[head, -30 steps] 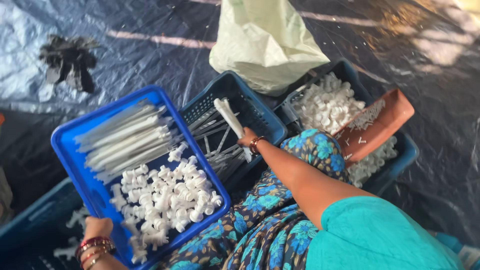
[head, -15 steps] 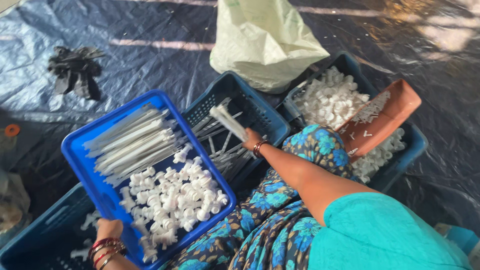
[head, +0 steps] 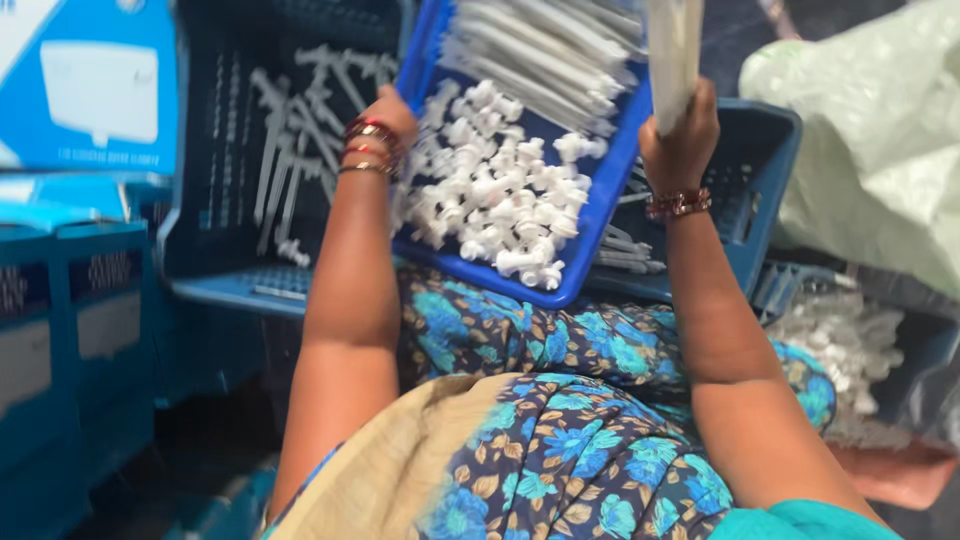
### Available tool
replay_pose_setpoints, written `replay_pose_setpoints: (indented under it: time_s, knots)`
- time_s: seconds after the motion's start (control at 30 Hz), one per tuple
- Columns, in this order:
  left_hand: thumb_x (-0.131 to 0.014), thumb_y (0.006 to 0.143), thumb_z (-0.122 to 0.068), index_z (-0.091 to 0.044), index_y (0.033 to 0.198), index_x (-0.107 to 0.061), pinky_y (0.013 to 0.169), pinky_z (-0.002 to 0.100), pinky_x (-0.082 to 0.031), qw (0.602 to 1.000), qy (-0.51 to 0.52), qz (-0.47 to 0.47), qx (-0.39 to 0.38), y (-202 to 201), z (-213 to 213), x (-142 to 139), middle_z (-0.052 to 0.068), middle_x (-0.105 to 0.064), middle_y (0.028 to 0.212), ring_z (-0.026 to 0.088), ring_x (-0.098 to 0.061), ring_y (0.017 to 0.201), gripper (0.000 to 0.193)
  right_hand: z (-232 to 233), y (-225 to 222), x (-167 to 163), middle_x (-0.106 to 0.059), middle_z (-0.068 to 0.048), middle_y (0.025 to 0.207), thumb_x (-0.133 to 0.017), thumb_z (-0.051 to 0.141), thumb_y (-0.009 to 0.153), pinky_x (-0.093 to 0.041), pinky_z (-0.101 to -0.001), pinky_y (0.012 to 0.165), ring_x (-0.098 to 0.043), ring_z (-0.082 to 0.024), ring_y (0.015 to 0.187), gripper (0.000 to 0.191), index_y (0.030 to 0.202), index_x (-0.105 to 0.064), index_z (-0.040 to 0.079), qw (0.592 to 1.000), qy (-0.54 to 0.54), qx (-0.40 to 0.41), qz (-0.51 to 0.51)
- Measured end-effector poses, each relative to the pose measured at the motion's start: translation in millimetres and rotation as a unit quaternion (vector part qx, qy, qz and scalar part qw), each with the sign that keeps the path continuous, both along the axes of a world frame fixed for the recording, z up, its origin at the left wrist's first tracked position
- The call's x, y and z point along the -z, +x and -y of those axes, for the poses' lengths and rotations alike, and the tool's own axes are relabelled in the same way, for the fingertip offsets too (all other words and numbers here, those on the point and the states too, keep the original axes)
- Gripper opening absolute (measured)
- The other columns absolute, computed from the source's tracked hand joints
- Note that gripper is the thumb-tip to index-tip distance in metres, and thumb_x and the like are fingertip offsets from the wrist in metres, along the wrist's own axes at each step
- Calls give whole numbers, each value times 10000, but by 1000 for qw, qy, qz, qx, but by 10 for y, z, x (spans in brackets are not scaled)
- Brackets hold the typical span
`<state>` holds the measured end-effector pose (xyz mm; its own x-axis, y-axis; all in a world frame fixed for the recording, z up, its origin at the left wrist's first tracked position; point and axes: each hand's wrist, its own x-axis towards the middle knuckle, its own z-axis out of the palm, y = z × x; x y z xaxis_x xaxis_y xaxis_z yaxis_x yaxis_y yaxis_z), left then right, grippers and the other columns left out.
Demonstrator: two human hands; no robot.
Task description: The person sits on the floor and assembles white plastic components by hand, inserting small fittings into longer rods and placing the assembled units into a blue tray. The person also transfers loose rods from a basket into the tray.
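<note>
Soft daylight, even exposure, heavy motion blur.

Light: diffuse, no hard shadows; brightest on the pale green bag at upper right and on the white plastic parts in the blue tray, which verge on washed out. Shade: lower left corner dim, the stacked blue crates dull and flat. Blur: whole frame smeared; the white packet in the right hand streaked, edges of the left hand soft, floral cloth nearest the lens out of focus. Glare: faint sheen on the blue box at upper left.
</note>
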<state>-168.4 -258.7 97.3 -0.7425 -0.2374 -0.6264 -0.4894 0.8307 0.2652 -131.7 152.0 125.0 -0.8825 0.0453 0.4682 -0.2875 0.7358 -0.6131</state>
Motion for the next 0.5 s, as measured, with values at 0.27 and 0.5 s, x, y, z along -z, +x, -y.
replay_pose_setpoints:
  time_s: [0.27, 0.5]
  knots:
    - [-531, 952, -147, -25, 1439, -361, 1011, 520, -494, 999, 19, 30, -29, -57, -66, -250, 291, -623, 1264, 430, -621, 1198, 531, 858, -894, 54, -495, -174, 1477, -871, 407, 801, -306, -592, 1074, -435, -371, 1383, 965, 1603, -408, 136, 923, 345, -52, 162]
    - [-543, 969, -152, -13, 1429, -388, 983, 497, -538, 998, 36, 28, -43, -43, -51, -215, 270, -671, 1226, 406, -668, 1171, 505, 714, -558, 403, -187, -167, 1690, -845, 577, 880, -150, -680, 1140, -173, -453, 1515, 1014, 1647, -294, 208, 943, 294, -62, 146]
